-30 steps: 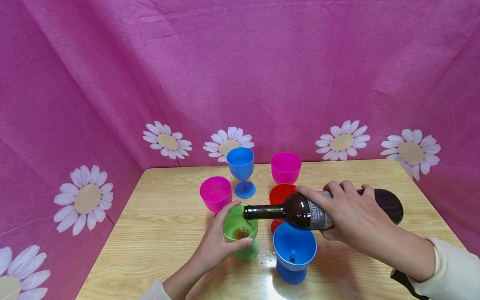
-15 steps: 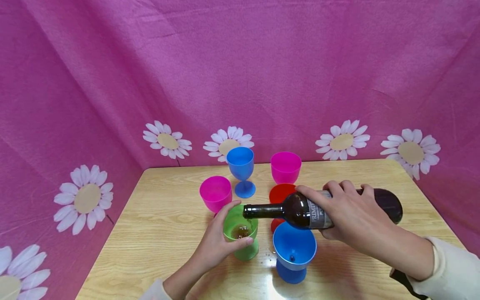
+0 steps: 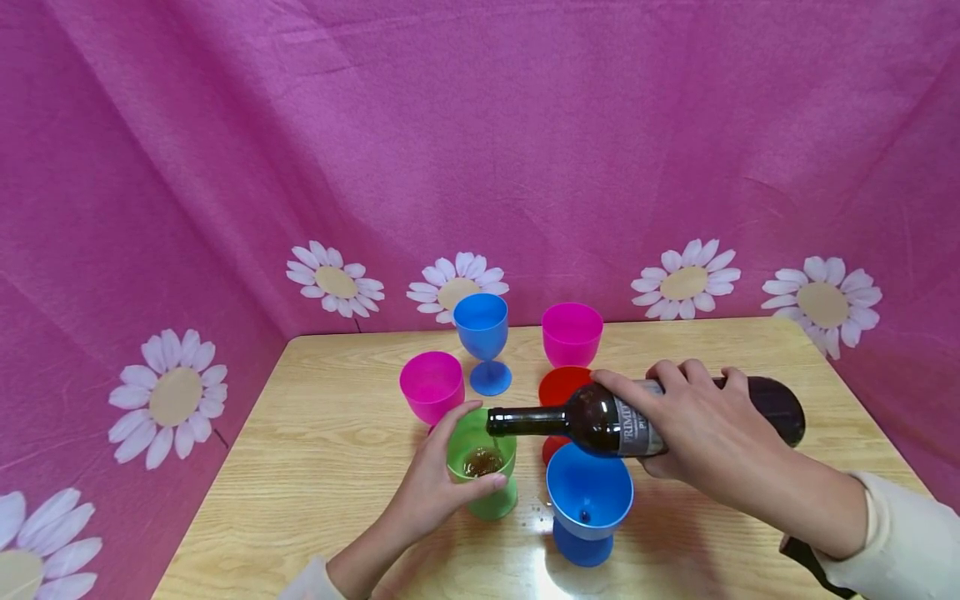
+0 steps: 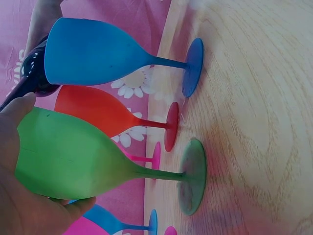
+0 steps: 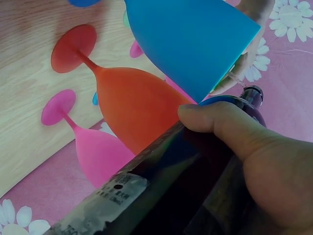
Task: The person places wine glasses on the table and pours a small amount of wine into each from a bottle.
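Note:
My left hand [image 3: 431, 487] grips the bowl of a green goblet [image 4: 68, 156], thumb on the near side and fingers round the far side. Its foot stands on the table in the left wrist view. Brown liquid [image 3: 483, 462] lies inside the bowl. A dark glass wine bottle [image 3: 596, 421] with a grey label lies nearly level in my right hand [image 3: 701, 429], which grips it from above round the body. The bottle's mouth [image 5: 253, 91] is over the green rim, and a thin stream leaves it in the right wrist view. The bottle's underside is hidden.
A blue goblet [image 3: 588, 492] stands close under the bottle's shoulder, with a red goblet [image 3: 562, 385] behind it. Pink goblets [image 3: 431, 387] and another blue goblet [image 3: 482, 329] stand farther back. Small drops [image 3: 542, 517] spot the wooden table [image 3: 315, 467]. Pink flowered cloth [image 3: 480, 150] hangs around it.
The liquid in the green goblet ripples and its surface looks slightly higher. Both hands, the bottle and the goblets have stayed nearly in place.

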### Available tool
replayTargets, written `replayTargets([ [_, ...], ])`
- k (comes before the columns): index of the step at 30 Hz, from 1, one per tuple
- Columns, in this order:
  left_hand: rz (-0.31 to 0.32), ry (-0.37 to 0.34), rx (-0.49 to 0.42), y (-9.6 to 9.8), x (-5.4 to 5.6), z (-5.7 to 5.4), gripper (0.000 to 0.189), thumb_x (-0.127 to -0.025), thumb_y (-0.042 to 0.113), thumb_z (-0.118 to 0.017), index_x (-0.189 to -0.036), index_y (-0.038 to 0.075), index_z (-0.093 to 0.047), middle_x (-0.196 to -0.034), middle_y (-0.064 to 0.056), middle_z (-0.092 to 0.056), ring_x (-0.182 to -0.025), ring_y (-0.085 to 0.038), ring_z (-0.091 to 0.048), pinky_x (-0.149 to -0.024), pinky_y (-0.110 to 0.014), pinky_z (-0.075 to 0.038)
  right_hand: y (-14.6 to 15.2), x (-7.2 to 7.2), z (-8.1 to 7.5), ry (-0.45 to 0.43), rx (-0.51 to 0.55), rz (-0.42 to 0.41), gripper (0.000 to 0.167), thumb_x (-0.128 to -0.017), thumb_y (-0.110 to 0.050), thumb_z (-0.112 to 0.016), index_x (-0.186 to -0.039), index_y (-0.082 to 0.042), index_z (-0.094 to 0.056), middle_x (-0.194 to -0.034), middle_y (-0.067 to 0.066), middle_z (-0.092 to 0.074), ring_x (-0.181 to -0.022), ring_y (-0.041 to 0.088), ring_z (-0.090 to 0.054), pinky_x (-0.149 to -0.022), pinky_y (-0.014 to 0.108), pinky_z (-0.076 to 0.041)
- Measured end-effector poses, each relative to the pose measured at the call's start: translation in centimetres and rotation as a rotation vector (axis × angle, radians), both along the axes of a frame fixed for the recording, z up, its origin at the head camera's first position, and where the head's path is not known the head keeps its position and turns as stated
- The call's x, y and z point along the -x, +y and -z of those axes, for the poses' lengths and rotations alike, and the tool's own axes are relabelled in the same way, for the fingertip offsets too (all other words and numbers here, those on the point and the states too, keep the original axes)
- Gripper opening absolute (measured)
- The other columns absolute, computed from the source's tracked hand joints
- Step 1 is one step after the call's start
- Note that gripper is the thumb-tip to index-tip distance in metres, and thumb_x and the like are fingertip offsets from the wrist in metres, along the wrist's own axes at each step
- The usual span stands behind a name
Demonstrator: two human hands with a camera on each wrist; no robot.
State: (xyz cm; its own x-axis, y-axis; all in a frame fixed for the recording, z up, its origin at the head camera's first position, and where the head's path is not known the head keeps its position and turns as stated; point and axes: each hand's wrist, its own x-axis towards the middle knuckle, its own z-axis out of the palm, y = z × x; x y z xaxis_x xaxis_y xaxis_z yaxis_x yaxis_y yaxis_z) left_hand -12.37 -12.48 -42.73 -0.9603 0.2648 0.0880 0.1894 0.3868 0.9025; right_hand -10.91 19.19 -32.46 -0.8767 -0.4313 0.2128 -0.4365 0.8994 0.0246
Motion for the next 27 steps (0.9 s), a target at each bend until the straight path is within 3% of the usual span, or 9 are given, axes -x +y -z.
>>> replayTargets([
  [27, -0.006, -0.005, 0.003, 0.03, -0.01, 0.02, 0.089, -0.078, 0.036, -0.092, -0.152, 0.03, -0.044, -0.137, 0.005, -0.059, -0.13, -0.021, -0.053, -0.108, -0.053, -0.046, -0.12, 0.09, 0.05, -0.005, -0.002, 0.001, 0.113, -0.051, -0.036, -0.104, -0.149, -0.042, -0.047, -0.113, 0.016, -0.066, -0.102, 0.041, -0.061, -0.076, 0.075, -0.047],
])
